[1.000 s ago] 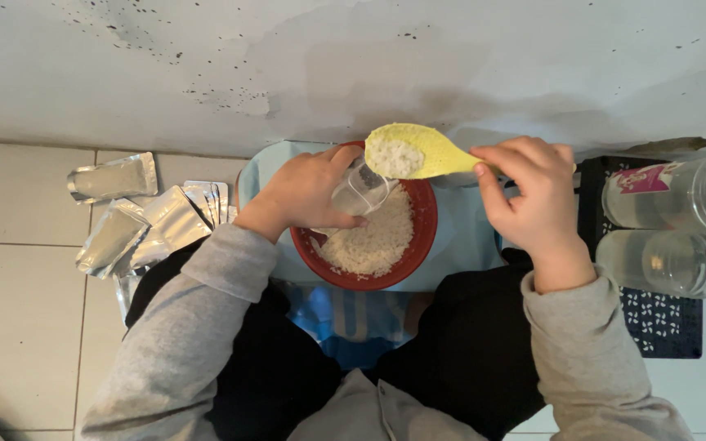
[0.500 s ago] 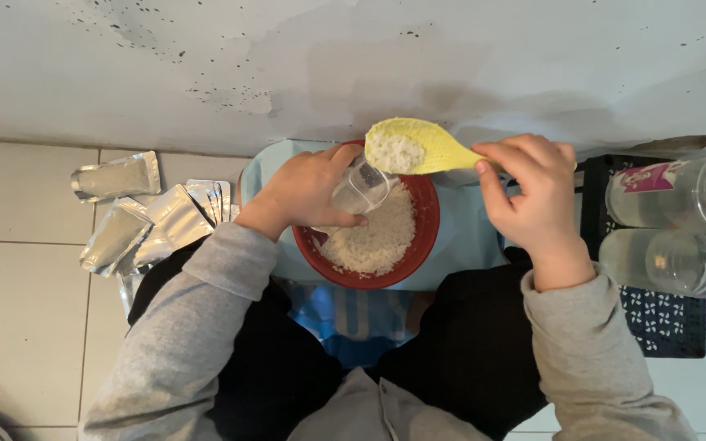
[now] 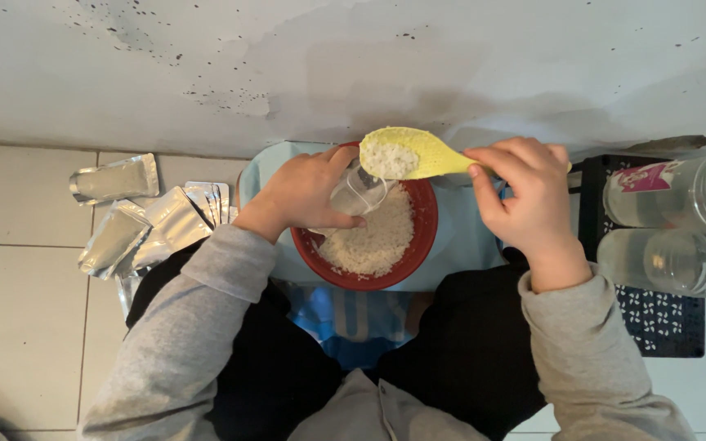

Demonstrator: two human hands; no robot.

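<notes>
At the bottom of the frame, grey sleeves and dark-clad knees are seen, with a blue patterned cloth (image 3: pixel 345 322) between them. Just above, at centre, a red bowl (image 3: pixel 418 261) of white rice (image 3: pixel 373 241) rests on a pale blue tray (image 3: pixel 459 245).

The left hand (image 3: pixel 304 192) is closed around a small clear cup (image 3: pixel 359 192), held tilted over the bowl's upper left part. The right hand (image 3: pixel 529 200) is closed on the handle of a yellow rice paddle (image 3: pixel 410 153), whose blade carries a small heap of rice and lies directly above the cup's mouth, touching or nearly touching its rim.

Compared with the earlier views, the paddle and cup are found in almost the same places; the heap remains on the blade. It is judged that the rice has not yet been tipped into the cup.

At left, silver foil pouches (image 3: pixel 136 220) lie on the tiled floor. At right, two clear plastic jars (image 3: pixel 672 233) lie on a black perforated crate (image 3: pixel 663 318). Furthest off, a stained white wall (image 3: pixel 353 57) fills the upper frame.
</notes>
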